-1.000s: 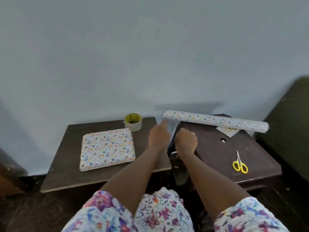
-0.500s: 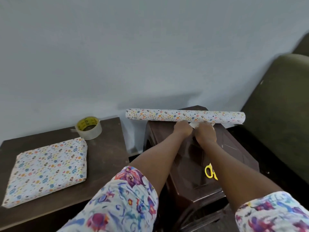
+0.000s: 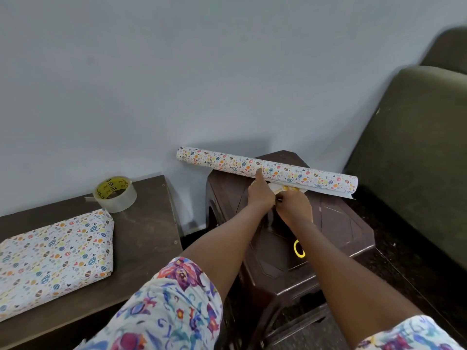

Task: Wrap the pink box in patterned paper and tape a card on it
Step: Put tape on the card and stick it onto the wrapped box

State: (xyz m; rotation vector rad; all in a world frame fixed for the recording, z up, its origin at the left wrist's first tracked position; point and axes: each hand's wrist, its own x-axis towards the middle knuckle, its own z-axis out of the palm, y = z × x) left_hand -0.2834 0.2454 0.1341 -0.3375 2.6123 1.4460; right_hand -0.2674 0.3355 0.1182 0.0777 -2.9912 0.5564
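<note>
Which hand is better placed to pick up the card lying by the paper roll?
Probably the right hand: it sits at the near edge of the card, while the left hand has its index finger up against the paper roll.

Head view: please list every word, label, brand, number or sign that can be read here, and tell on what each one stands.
Tape roll: black print on the yellow core, too blurred to read.
Card: only yellow dots show, mostly covered; no readable text.
Wrapped box and paper roll: a pattern of eggs and hearts only, no words.
So nothing in this view can be read.
</note>
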